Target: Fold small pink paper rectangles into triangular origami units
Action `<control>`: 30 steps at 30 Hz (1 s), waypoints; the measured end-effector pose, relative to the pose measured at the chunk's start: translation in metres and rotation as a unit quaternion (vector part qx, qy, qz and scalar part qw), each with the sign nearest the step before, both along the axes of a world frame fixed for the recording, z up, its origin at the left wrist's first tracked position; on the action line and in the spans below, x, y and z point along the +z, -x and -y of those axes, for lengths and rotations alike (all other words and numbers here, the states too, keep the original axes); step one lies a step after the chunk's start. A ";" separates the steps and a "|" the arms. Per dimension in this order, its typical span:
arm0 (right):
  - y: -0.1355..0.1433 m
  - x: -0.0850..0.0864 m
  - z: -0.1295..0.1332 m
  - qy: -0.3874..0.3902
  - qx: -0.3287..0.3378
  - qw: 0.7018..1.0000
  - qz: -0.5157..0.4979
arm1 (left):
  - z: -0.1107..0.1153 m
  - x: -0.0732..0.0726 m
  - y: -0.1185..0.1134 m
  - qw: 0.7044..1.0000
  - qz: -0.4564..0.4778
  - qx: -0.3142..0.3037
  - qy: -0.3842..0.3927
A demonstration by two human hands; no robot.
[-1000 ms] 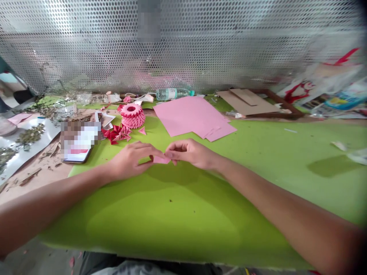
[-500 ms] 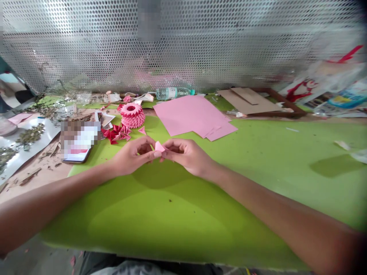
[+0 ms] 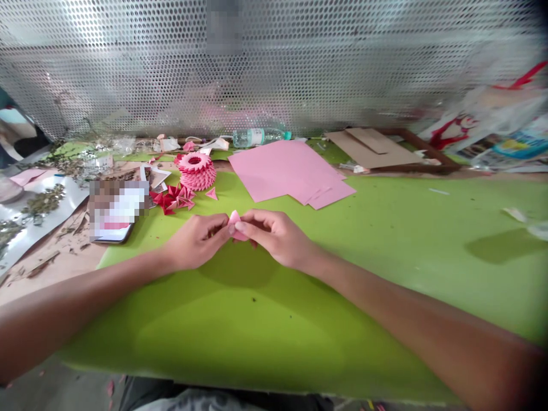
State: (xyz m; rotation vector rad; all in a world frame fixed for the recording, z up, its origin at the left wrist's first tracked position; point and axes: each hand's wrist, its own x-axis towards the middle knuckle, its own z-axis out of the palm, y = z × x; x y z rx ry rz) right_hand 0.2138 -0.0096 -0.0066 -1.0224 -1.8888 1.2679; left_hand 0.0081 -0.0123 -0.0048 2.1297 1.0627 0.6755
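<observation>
Head view: at the person's twelve o'clock, left hand (image 3: 200,240) and right hand (image 3: 282,238) pinch a folded paper (image 3: 234,217) between them; from it, the ring (image 3: 199,179) stands at eleven, the phone (image 3: 120,218) at nine.

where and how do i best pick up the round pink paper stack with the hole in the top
I'd lightly cup the outer wall of the round pink paper stack, coming from above and its right: the green tabletop shows there, while red folded pieces crowd its near left. It stands upright, and its layered paper points could probably crush under a hard squeeze.
</observation>
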 end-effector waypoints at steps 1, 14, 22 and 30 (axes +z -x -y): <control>0.000 0.000 0.000 -0.013 -0.008 1.000 0.008 | 0.001 0.000 0.000 1.000 0.001 -0.006 0.001; 0.001 0.002 0.000 -0.033 -0.023 0.999 0.023 | 0.000 0.002 0.004 1.000 0.017 0.004 -0.023; -0.001 -0.002 -0.004 -0.079 -0.018 0.995 0.054 | 0.001 0.001 0.003 0.999 -0.044 -0.024 -0.002; -0.004 0.003 -0.002 -0.062 -0.008 0.994 0.085 | -0.002 0.003 0.008 0.995 -0.038 -0.083 -0.038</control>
